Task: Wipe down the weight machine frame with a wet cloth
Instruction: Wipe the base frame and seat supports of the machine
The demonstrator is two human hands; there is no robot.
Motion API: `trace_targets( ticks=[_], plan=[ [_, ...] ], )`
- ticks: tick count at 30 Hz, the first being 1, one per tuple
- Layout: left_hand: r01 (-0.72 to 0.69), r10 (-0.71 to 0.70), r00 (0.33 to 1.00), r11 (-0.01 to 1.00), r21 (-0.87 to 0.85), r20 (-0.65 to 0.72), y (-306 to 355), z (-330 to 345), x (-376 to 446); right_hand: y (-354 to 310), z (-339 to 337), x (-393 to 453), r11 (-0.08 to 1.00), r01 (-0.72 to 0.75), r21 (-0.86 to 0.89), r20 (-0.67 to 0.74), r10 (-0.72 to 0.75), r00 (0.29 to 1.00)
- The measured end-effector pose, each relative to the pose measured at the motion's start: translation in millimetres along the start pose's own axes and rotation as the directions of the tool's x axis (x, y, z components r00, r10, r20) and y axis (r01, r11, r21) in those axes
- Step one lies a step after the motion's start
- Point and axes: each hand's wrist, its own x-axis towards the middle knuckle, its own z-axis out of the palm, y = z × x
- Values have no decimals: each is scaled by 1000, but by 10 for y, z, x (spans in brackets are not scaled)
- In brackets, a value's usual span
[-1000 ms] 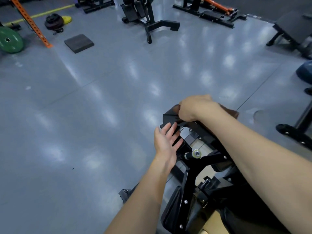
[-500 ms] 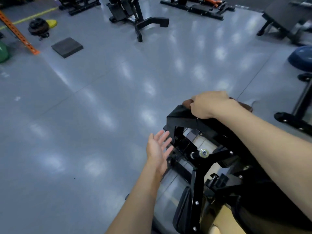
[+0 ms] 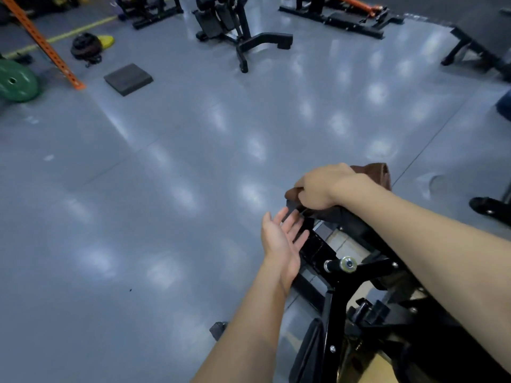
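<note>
The black weight machine frame point(image 3: 336, 294) fills the lower right of the head view, with a silver-capped peg sticking out of it. My right hand point(image 3: 320, 187) grips a brown cloth point(image 3: 373, 172) and presses it onto the frame's far top end. The cloth shows beyond my knuckles and at the fingertips; the rest is hidden under the hand. My left hand point(image 3: 280, 239) is held flat with straight fingers, palm facing right, against the frame's left side just below the right hand. It holds nothing.
Grey gym floor point(image 3: 166, 189) spreads to the left and ahead. Far off stand a black machine point(image 3: 237, 31), a dark floor pad point(image 3: 128, 78), a green weight plate point(image 3: 16, 80), an orange post point(image 3: 44, 42) and a black bench point(image 3: 481, 40). Another machine's foot point(image 3: 489, 210) sits at right.
My right hand with the cloth has stayed at the frame's far end, shifting slightly along its top. My left hand drew away from the frame, then came back up close beside it.
</note>
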Motion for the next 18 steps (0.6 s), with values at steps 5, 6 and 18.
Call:
trace_targets(
  ticks=[5, 6, 18],
  plan=[
    [5, -5, 1000, 1000, -11, 17, -27, -13, -63, 155, 13, -168, 978, -188, 84, -31, 191, 981],
    [5, -5, 1000, 1000, -12, 24, -53, -16, -73, 116, 2, -83, 976, -208, 65, -34, 211, 977],
    [-1, -2, 999, 998, -70, -50, -78, -143, -140, 401, -9, -219, 972, -202, 117, -118, 216, 969]
  ],
)
